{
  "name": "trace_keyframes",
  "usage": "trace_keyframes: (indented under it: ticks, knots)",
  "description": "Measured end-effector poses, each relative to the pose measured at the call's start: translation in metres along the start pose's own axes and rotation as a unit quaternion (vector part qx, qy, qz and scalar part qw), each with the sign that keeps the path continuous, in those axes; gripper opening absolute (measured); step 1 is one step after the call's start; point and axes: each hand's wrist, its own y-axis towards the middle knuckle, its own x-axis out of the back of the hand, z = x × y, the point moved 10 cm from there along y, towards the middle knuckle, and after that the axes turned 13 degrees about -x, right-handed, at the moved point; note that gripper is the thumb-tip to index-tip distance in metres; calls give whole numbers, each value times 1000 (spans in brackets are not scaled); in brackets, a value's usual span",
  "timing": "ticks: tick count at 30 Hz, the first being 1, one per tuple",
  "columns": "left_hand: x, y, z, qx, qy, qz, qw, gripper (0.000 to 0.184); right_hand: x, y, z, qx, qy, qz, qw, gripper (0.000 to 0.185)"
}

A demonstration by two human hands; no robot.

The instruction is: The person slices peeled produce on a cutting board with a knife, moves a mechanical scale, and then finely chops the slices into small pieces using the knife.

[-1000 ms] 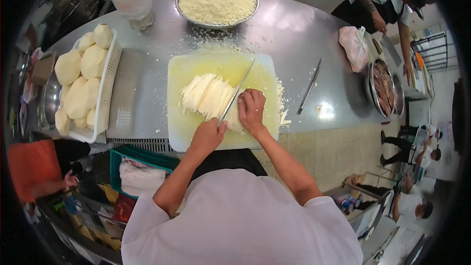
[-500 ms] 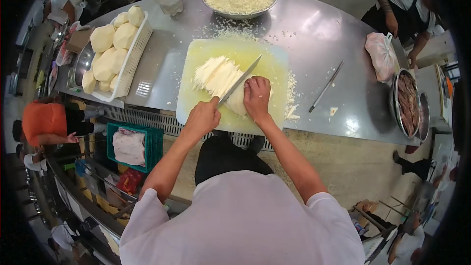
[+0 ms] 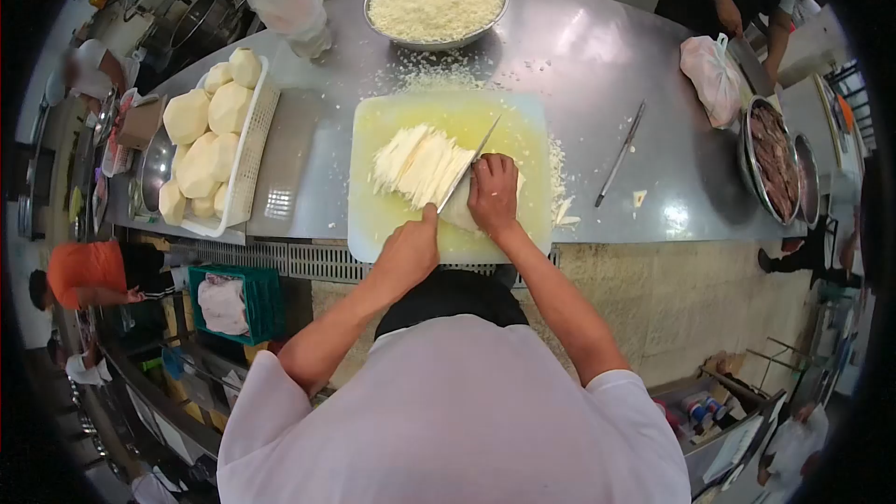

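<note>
Your left hand is wrapped around the handle of the knife, its fingers clenched near the close edge of the cutting board. Your right hand has its fingers bent over the pale vegetable, holding it against the board; the thumb is hard to make out. That vegetable sits right of the blade, mostly beneath your right palm, so the right hand is the nearer one and touches it.

The blade's long axis runs slantwise, from your left fist away and to the right, tip pointing toward the board's far edge. It divides the vegetable from the slices, which fan out on the left and lean along much the same slant. Your right fingertips are just beside the blade; you cannot tell from here whether they touch it.

Beyond the board, a bowl heaped with shreds stands on the counter.
</note>
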Motion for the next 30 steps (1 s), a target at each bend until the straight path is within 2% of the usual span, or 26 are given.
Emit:
trace_keyframes:
  ticks: [2,5,7,9,13,15,18,20,23,26,28,30]
  knots:
    - [-26,23,18,-40,17,-53,998,18,2,1,1,-2,1,-9,1000,16]
    - [-21,43,18,-36,3,-39,999,22,4,-2,1,-2,4,10,1000,16]
    - [10,18,-2,-21,0,-21,1000,23,1,-1,1,5,-3,-2,1000,15]
    - [9,2,-6,-5,-5,12,1000,25,2,-1,-1,-5,2,-7,1000,16]
    - [-24,21,19,-1,3,-20,1000,23,3,-2,0,1,-1,-4,1000,18]
    - [-16,36,10,-38,-6,-38,999,29,3,-7,0,9,6,-3,1000,18]
    - [15,4,-9,-22,-2,-22,1000,29,4,1,3,23,8,-27,999,17]
    - [6,-7,-5,-6,-6,4,1000,27,6,-3,1,17,21,-27,999,16]
    - [-26,11,16,-17,2,-33,999,25,7,-3,2,2,14,-12,1000,15]
    - [-22,31,9,-43,11,-59,997,27,6,-3,1,5,19,-1,1000,16]
    - [5,18,-4,-13,14,-4,1000,27,6,0,2,11,26,-13,1000,17]
    - [4,1,-7,-10,6,-1,1000,27,8,-3,1,-4,32,-23,999,17]
